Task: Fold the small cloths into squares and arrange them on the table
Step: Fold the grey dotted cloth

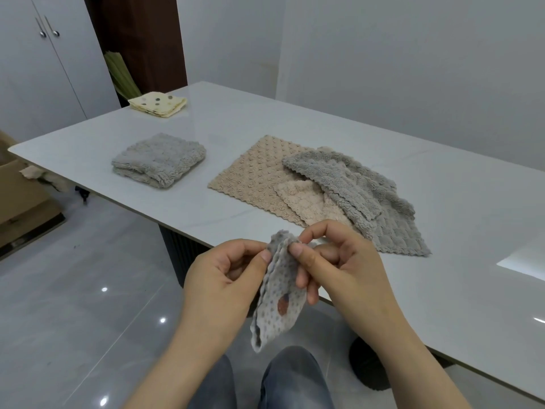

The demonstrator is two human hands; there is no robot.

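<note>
— Where do we have it?

— Our left fingers and right fingers both pinch the top edge of the grey dotted cloth, thumb against forefinger. The two pinches almost touch, and neither hand holds anything else.

— And the cloth itself?

— It hangs doubled from that edge, in the air just off the near edge of the tabletop. The layers look bunched rather than matched.

— So what should we mind?

— We'd judge the fold only begun. With the left hand and right hand so close together, the lower part droops as it likes. We should slide the pinches apart to the two corners and let the scalloped edges line up. Only then should we lay it flat and press the crease. Folding it on the tabletop would likely hold the square better than folding in the air.

— Where does it go afterwards?

— The folded grey cloth and, farther off, the cream spotted cloth lie well apart on the left. We'd set ours in line with them, with a like gap.

— And the rest?

— To the right the beige cloth lies open, with a loose grey cloth heaped on it. Both are unfolded and waiting.
</note>
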